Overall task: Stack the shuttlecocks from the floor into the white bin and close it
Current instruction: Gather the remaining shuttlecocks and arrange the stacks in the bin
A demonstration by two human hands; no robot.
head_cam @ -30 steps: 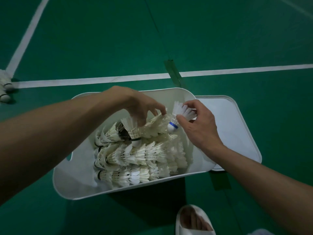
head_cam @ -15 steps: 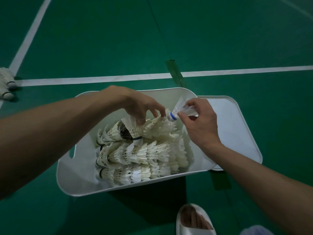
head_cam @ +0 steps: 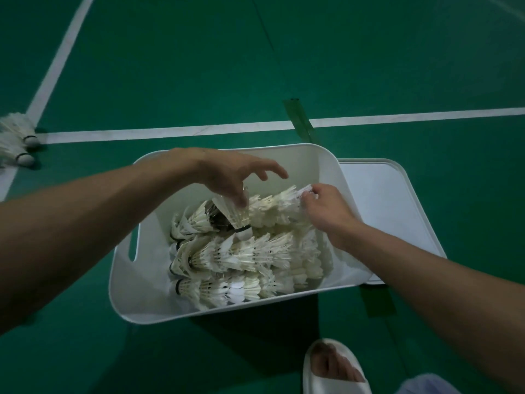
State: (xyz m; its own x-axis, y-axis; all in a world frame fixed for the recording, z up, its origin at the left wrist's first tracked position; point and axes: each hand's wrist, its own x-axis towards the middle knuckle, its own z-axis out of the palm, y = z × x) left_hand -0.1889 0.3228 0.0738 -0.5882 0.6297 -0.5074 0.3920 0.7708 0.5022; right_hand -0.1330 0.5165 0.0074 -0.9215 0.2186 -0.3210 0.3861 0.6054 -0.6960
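everything off the bin (head_cam: 142,280): rows of nested shuttlecocks (head_cam: 241,254) lie side by side inside it, toward its right end. lid (head_cam: 383,209) flat on the floor against its right side. loose shuttlecocks (head_cam: 17,132) well off to its left, court line (head_cam: 170,132) behind it, slippered foot (head_cam: 332,368) in front. left hand (head_cam: 227,174) over its middle, right hand (head_cam: 326,206) at the back row's (head_cam: 272,206) right end.

White bin (head_cam: 133,297) on green court floor (head_cam: 369,66), uncovered. Rows of nested shuttlecocks (head_cam: 241,254) lie lengthwise inside. Left hand (head_cam: 230,173) over the top row, fingers spread, one fingertip touching feathers. Right hand (head_cam: 324,209) pinches the end shuttlecock (head_cam: 304,191) at that row's right end. Lid (head_cam: 383,211) flat on the floor, just beside the bin's right side. Loose shuttlecocks (head_cam: 17,137) at far left edge, by the white line (head_cam: 170,131). Sandalled foot (head_cam: 332,368) at bottom edge.
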